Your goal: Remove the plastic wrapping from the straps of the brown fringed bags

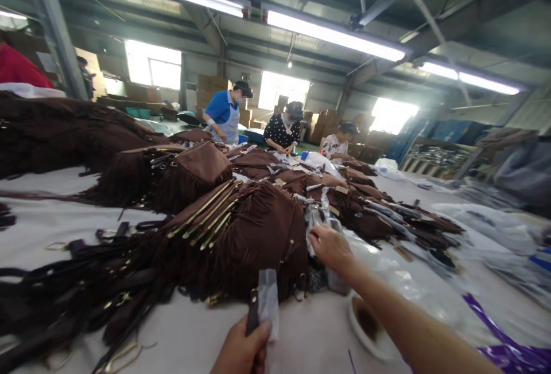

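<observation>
Low in the view, my left hand [245, 342] is closed around a dark strap [252, 310] with a gold-coloured fitting and a clear plastic sleeve [267, 299] beside it. The thumb presses on the sleeve. Further out, my right hand [333, 250] reaches to the clear plastic packets [321, 216], fingers bent together; what they hold, if anything, is hidden. Just left of that hand lies a stack of brown fringed bags [271, 228] with gold-coloured zips. Black straps [124, 282] with metal hooks and rings are heaped at the left.
A white dish [370, 328] with brown contents sits beneath my right forearm. Purple plastic [508, 345] lies at the right edge. More brown bags [365, 213] cover the white table [202, 328]. Several people work beyond it, one in a blue shirt [219, 107].
</observation>
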Tool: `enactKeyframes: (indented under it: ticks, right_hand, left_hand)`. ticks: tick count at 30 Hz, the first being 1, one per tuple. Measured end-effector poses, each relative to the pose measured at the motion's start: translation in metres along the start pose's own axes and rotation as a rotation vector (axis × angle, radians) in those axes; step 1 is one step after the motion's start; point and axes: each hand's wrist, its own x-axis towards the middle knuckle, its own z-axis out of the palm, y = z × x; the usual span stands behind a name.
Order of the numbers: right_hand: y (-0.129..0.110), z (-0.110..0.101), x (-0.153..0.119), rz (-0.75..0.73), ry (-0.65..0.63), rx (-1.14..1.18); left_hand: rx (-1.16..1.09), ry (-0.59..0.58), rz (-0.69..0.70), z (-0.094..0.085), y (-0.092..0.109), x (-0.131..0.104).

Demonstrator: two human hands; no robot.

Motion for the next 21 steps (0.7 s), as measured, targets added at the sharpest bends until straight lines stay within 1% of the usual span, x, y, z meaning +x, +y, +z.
enactKeyframes:
  ticks: [1,2,3,4,5,6,7,8,10,11,14,15,17,19,21]
  right_hand:
    - [-0.01,0.008,-0.028,-0.061,-0.057,0.192]
    - [-0.021,0.019,-0.055,-0.089,-0.166,0.4]
    - [-0.032,0.03,-0.08,-0.07,-0.287,0.605]
    - [-0.042,0.041,-0.101,-0.016,-0.396,0.802]
    - [-0.052,0.051,-0.117,0.062,-0.463,0.994]
    - [-0.06,0.059,-0.127,0.157,-0.47,1.175]
    - [-0.066,0.066,-0.132,0.252,-0.429,1.331]
    - [-0.07,0.07,-0.133,0.332,-0.36,1.449]
    - [-0.07,0.071,-0.127,0.423,-0.207,1.58]
    - [-0.067,0.069,-0.123,0.441,-0.15,1.613]
    - [-0.052,0.06,-0.117,0.432,-0.036,1.723]
    - [-0.046,0.057,-0.118,0.431,0.008,1.763]
    - [-0.034,0.052,-0.123,0.437,0.116,1.819]
    - [-0.022,0.047,-0.127,0.468,0.279,1.843]
    - [-0.011,0.041,-0.13,0.485,0.417,1.804]
  left_hand:
    - [-0.034,-0.016,-0.015,0.004,-0.001,-0.007]
    - [-0.064,-0.03,-0.019,0.007,-0.001,-0.014]
    - [-0.084,-0.049,-0.014,0.011,-0.002,-0.02]
    - [-0.091,-0.062,-0.008,0.015,-0.002,-0.026]
    - [-0.089,-0.07,-0.002,0.019,-0.003,-0.032]
    - [-0.075,-0.07,0.002,0.022,-0.003,-0.037]
    - [-0.049,-0.059,0.003,0.025,-0.004,-0.042]
    - [-0.012,-0.041,0.004,0.026,-0.005,-0.046]
    - [0.091,0.006,0.013,0.028,-0.006,-0.054]
    - [0.149,0.032,0.027,0.027,-0.007,-0.057]
    - [0.291,0.084,0.068,0.022,-0.008,-0.067]
    - [0.321,0.082,0.065,0.02,-0.008,-0.071]
    - [0.359,0.041,0.031,0.013,-0.007,-0.077]
    - [0.389,-0.028,-0.002,0.007,-0.003,-0.083]
    - [0.423,-0.07,-0.015,0.002,0.003,-0.087]
